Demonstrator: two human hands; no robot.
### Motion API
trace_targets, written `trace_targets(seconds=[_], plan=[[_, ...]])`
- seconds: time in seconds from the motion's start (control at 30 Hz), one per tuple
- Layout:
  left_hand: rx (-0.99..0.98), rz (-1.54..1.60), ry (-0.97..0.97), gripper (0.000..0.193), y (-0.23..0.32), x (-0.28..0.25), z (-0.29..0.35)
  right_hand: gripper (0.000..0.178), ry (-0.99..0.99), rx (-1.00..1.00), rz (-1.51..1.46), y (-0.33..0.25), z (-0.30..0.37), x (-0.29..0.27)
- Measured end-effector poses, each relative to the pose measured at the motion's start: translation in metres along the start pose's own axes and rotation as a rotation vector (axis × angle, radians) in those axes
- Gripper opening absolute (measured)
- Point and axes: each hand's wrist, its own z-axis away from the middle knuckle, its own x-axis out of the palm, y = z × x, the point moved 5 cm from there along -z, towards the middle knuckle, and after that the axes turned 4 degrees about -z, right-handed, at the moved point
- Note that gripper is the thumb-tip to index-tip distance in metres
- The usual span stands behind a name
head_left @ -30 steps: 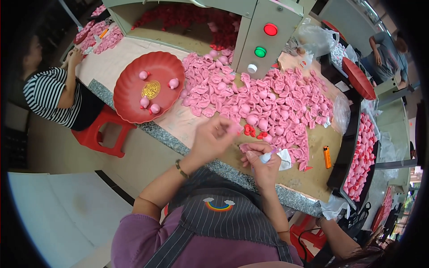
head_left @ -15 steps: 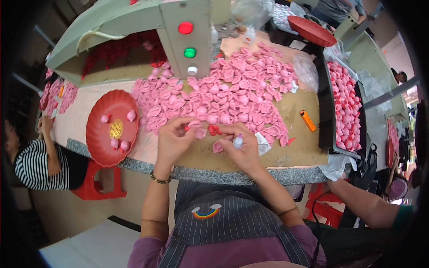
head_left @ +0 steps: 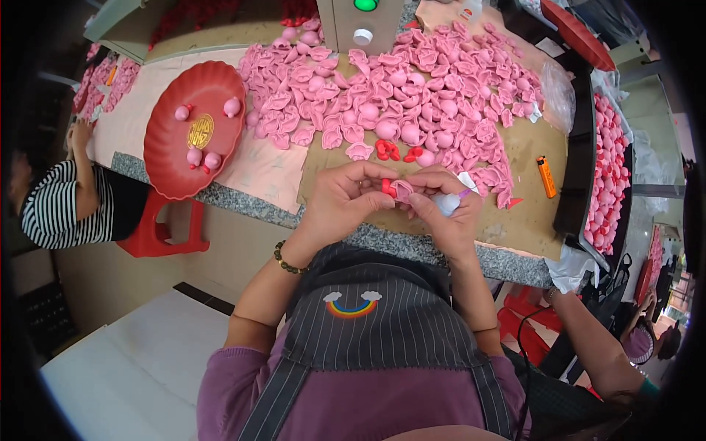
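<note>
My left hand point(head_left: 340, 202) pinches a small red rubbery piece point(head_left: 387, 188) at the table's front edge. Against it sits a thin pink cupped piece point(head_left: 402, 191), which the fingertips of both hands touch. Tucked in my right hand point(head_left: 462, 228) is a small white squeeze bottle point(head_left: 446, 203) with a purple tip. Just beyond my fingers, red bow-shaped pieces point(head_left: 387, 150) lie on the brown board point(head_left: 334, 158). Behind them spreads a heap of pink cupped pieces and round pink balls point(head_left: 370, 110).
A red scalloped plate point(head_left: 165, 147) with several pink balls stands left. To the right are an orange lighter point(head_left: 546, 176) and a black crate point(head_left: 577, 169) of pink and red pieces. A grey machine post point(head_left: 360, 18) rises behind. Other people sit on both sides.
My hands, apart before, have come together around the red and pink pieces. My right fingertips have left the red bow pieces on the board. The view has tilted down.
</note>
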Motion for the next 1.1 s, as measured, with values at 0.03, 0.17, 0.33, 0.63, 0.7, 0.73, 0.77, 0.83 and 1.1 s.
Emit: trace_targets(seconds=[0.03, 0.17, 0.33, 0.63, 0.7, 0.73, 0.77, 0.83, 1.1], plan=[[-0.006, 0.002, 0.005, 0.030, -0.001, 0.000, 0.002, 0.016, -0.001, 0.007, -0.002, -0.001, 0.002, 0.001], [-0.024, -0.063, 0.012, 0.030, -0.004, 0.001, 0.006, 0.019, -0.032, -0.109, 0.246, -0.004, 0.011, 0.008], [-0.041, -0.138, 0.063, 0.030, -0.011, 0.007, 0.011, 0.021, 0.019, -0.241, 0.422, -0.006, 0.022, 0.020], [0.059, -0.387, 0.038, 0.031, -0.012, 0.009, 0.012, 0.020, 0.149, -0.345, 0.321, 0.006, 0.031, 0.018], [0.047, -0.316, 0.111, 0.029, -0.010, 0.003, 0.015, 0.022, 0.064, -0.163, 0.218, 0.016, 0.031, 0.022], [0.058, -0.318, 0.111, 0.029, -0.006, 0.002, 0.017, 0.022, 0.061, -0.174, 0.220, 0.013, 0.030, 0.021], [0.027, -0.279, 0.155, 0.029, -0.003, -0.003, 0.023, 0.023, -0.013, -0.026, 0.046, 0.019, 0.030, 0.024], [0.032, -0.204, 0.224, 0.027, 0.001, -0.015, 0.034, 0.030, -0.177, 0.234, -0.097, 0.032, 0.033, 0.027], [0.073, 0.059, 0.261, 0.026, -0.001, -0.028, 0.021, 0.026, 0.026, 0.230, 0.010, 0.026, 0.003, 0.016]])
